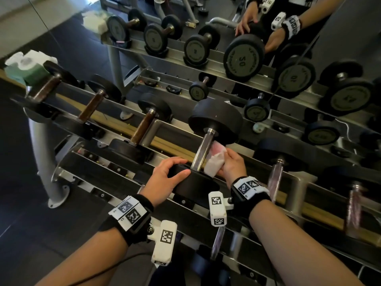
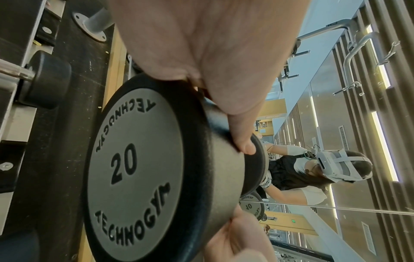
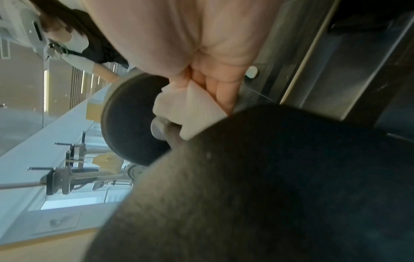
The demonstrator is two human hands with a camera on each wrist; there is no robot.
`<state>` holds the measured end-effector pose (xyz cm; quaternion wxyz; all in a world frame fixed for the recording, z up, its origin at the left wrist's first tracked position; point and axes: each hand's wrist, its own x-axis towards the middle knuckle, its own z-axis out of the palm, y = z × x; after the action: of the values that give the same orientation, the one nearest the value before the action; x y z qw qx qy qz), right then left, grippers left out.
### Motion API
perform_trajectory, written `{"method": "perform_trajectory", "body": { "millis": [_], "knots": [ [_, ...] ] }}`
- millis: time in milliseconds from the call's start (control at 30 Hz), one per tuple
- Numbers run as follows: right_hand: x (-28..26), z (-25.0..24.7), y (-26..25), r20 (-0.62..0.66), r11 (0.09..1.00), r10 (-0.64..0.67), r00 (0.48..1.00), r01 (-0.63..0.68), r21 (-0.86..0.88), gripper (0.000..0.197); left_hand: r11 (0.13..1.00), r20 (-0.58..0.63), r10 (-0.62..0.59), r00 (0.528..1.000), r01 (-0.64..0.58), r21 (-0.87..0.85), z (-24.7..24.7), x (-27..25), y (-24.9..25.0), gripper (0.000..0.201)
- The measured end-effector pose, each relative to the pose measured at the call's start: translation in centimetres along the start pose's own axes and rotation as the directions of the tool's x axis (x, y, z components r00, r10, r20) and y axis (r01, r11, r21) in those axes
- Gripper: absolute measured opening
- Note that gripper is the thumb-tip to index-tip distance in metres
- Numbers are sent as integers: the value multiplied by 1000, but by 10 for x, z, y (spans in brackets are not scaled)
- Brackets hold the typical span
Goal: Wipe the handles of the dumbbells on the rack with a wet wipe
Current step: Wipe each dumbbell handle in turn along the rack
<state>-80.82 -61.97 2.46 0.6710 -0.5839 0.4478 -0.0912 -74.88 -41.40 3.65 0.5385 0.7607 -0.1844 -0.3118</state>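
A black dumbbell lies across the top tier of the rack (image 1: 177,122), its chrome handle (image 1: 203,150) running between a far head (image 1: 215,120) and a near head marked 20 (image 2: 134,168). My left hand (image 1: 181,167) grips the near head, fingers and thumb curled over its rim. My right hand (image 1: 228,164) pinches a crumpled white wet wipe (image 1: 213,162) and holds it against the right side of the handle, close to the near head. The right wrist view shows the wet wipe (image 3: 192,108) bunched in the fingers next to the bar; the near head hides most of the handle there.
Smaller dumbbells with brown handles (image 1: 143,127) sit to the left, and chrome-handled ones (image 1: 275,178) to the right. A pack of wipes (image 1: 26,69) rests on the rack's far left end. A mirror (image 1: 243,58) behind reflects the rack. A lower tier holds another dumbbell (image 1: 217,242).
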Motion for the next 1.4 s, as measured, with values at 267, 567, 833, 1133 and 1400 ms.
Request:
{"method": "perform_trajectory", "body": {
  "millis": [267,567,833,1133,1400],
  "knots": [
    [16,23,-7,214,998,57,975,-49,-41,50,998,-3,11,1000,-11,61,-2,3,-4,31],
    [12,4,7,373,959,110,921,1,-283,58,999,1,-1,1000,1,32,-2,3,-5,33],
    [9,7,3,428,985,156,891,-108,-134,57,1000,11,-3,1000,3,20,-1,1,-5,32],
    [-1,-24,-10,517,963,269,813,-240,-124,57,996,-14,-75,997,75,-38,0,-7,17,31],
    [-6,-92,-57,636,972,204,745,-76,-222,44,992,-178,-113,977,123,42,22,-20,48,34]
  ]
}}
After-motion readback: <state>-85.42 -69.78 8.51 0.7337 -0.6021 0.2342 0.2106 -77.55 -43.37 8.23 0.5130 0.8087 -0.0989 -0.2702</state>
